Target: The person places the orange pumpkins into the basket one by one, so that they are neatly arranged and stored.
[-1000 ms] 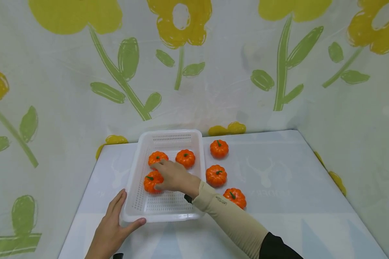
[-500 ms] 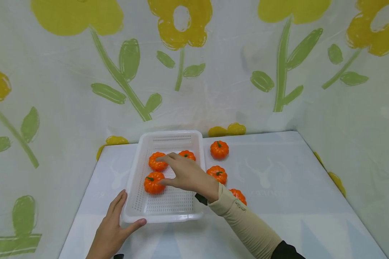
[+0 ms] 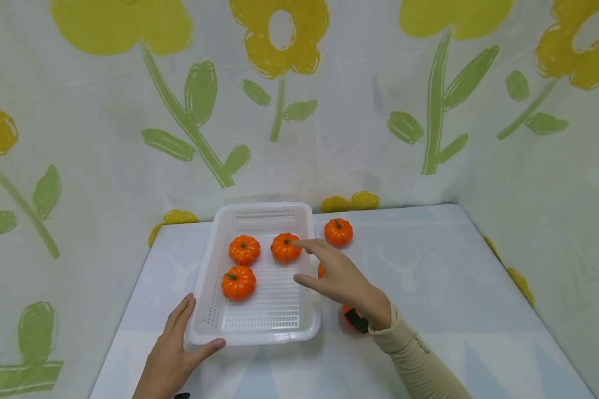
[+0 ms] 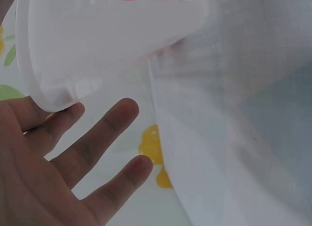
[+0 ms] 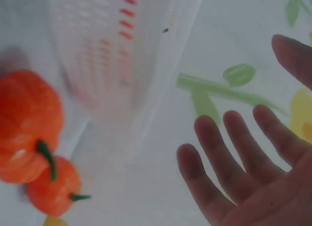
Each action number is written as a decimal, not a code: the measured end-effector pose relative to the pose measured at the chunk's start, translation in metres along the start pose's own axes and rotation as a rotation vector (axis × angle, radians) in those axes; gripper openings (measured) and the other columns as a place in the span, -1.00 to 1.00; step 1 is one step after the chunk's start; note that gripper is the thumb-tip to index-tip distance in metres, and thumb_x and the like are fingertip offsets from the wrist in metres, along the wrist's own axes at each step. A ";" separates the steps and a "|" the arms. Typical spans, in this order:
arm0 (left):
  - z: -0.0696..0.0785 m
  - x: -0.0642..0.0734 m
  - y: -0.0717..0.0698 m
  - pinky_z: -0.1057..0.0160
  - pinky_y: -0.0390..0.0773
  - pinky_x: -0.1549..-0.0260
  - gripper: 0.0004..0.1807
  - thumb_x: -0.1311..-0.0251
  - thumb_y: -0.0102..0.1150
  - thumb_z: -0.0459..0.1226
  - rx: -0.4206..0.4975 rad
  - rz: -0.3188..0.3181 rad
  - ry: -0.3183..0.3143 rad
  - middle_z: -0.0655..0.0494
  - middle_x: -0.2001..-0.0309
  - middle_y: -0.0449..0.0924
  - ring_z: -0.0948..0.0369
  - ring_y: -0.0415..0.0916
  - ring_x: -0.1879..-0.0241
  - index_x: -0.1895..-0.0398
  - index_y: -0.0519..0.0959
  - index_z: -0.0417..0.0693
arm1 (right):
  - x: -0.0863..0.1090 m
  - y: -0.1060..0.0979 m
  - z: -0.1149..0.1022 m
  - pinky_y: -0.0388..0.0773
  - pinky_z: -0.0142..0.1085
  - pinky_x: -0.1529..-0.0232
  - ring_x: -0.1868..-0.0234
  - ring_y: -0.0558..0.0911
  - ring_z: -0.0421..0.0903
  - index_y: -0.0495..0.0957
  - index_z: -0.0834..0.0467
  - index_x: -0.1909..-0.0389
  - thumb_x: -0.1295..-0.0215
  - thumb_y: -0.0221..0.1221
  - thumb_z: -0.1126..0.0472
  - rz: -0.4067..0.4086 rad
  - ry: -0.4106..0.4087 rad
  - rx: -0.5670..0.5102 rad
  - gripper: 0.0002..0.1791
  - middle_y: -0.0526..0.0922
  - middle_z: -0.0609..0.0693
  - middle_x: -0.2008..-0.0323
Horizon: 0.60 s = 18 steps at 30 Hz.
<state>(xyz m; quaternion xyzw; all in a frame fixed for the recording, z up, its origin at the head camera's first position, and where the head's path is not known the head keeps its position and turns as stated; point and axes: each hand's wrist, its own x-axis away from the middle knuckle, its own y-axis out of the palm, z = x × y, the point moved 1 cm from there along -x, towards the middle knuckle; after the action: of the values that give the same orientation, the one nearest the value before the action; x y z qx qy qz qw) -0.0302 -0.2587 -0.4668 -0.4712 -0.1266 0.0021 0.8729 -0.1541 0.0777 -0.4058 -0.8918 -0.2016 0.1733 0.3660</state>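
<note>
A white plastic basket with a slotted bottom stands on the table. Inside it lie three small orange pumpkins with green stems: one at back left, one at back right, one at front left. My left hand rests against the basket's front left corner, thumb at the front rim and fingers along the left side. In the left wrist view its fingers are spread, some at the rim. My right hand is held over the basket's right rim, fingers extended and apart, with nothing in it.
To the basket's right, three more pumpkins form a column: a back one, a middle one mostly hidden behind my right hand, and a front one partly behind the wrist. A flower-printed cloth surrounds the table.
My right hand has moved away from the pumpkins at the basket's left, rightward to the right rim. The left hand stays at the corner.
</note>
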 end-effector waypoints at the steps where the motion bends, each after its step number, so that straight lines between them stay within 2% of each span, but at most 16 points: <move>1: 0.000 0.000 0.000 -0.43 0.32 -0.19 0.48 0.14 0.26 0.52 0.000 0.002 0.002 -0.10 -0.63 -0.24 -0.30 0.15 -0.40 -0.66 -0.25 -0.02 | 0.004 -0.001 0.005 0.56 -0.13 -0.19 -0.23 0.51 -0.16 0.41 -0.14 -0.41 -0.26 0.40 -0.08 0.022 0.003 -0.016 -0.30 0.47 -0.21 -0.31; 3: 0.001 0.000 0.000 -0.42 0.33 -0.19 0.48 0.15 0.25 0.53 -0.003 0.000 -0.006 -0.11 -0.63 -0.24 -0.30 0.15 -0.40 -0.66 -0.25 -0.02 | 0.011 -0.004 0.016 0.59 -0.08 -0.16 -0.23 0.51 -0.13 0.41 -0.12 -0.40 -0.25 0.41 -0.05 0.063 0.019 -0.035 -0.30 0.47 -0.21 -0.30; 8: 0.001 0.001 -0.002 -0.43 0.33 -0.19 0.48 0.15 0.24 0.54 -0.012 0.014 -0.008 -0.11 -0.63 -0.23 -0.31 0.17 -0.39 -0.66 -0.24 -0.04 | 0.018 -0.007 0.043 0.50 -0.03 -0.28 -0.32 0.45 -0.09 0.40 -0.03 -0.40 -0.19 0.46 0.01 0.112 0.055 -0.015 -0.24 0.45 -0.16 -0.33; 12: -0.001 0.002 -0.003 -0.43 0.34 -0.18 0.46 0.14 0.25 0.53 -0.008 0.029 0.007 -0.09 -0.63 -0.21 -0.30 0.19 -0.38 -0.66 -0.22 -0.03 | 0.021 -0.005 0.061 0.43 0.03 -0.34 -0.36 0.41 -0.02 0.37 0.01 -0.44 -0.15 0.50 0.03 0.080 0.121 -0.025 -0.16 0.41 -0.09 -0.36; 18: -0.001 0.001 -0.001 -0.43 0.37 -0.18 0.43 0.10 0.26 0.50 0.014 0.026 0.032 -0.06 -0.63 -0.19 -0.27 0.20 -0.38 -0.66 -0.19 -0.02 | 0.022 -0.005 0.077 0.43 0.12 -0.31 -0.31 0.45 0.13 0.36 0.04 -0.45 -0.13 0.51 0.03 0.005 0.206 0.001 -0.13 0.43 0.08 -0.34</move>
<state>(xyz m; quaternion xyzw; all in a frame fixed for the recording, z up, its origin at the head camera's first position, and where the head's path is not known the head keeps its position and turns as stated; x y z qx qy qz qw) -0.0288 -0.2605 -0.4661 -0.4666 -0.1066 0.0066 0.8780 -0.1712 0.1369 -0.4572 -0.9053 -0.1603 0.0819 0.3848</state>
